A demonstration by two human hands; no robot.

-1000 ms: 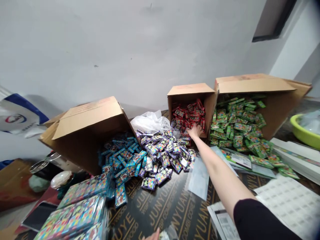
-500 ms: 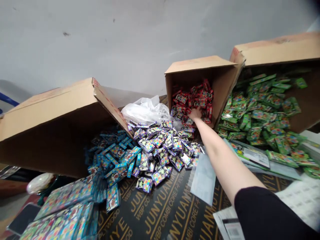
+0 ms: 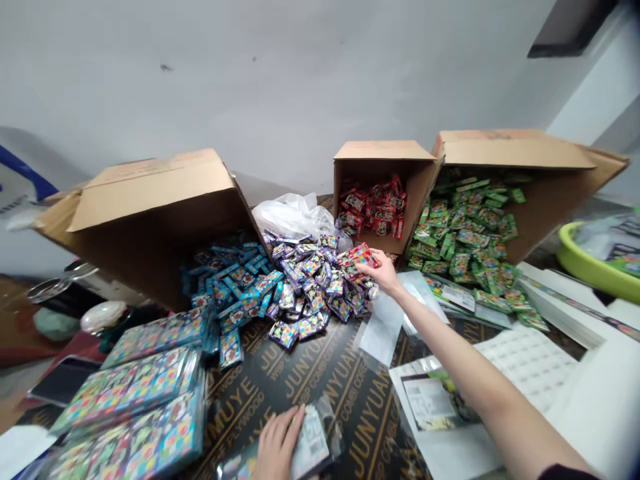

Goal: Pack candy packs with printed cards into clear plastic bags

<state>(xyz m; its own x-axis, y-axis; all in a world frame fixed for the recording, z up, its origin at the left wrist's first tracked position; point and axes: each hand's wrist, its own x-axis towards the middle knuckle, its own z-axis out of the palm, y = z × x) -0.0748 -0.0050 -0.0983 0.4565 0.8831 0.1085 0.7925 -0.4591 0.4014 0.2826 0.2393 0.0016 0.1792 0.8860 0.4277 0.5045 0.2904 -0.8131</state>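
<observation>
Red packet, pinched between the thumb and fingers of the right hand, is at the right edge of the heap of purple packets; whether more than 1 is in that grip cannot be told. The left hand lies with its fingers across a clear pouch bearing a white label, near the bottom edge of the view; whether it grips from below cannot be told. Beyond the right hand, the middle carton, 1 of 3 on their sides, contains more red packets. The right carton spills green packets, the left carton blue packets. A white plastic bag sits behind the purple heap. Filled pouches are stacked at left on the dark printed board.
</observation>
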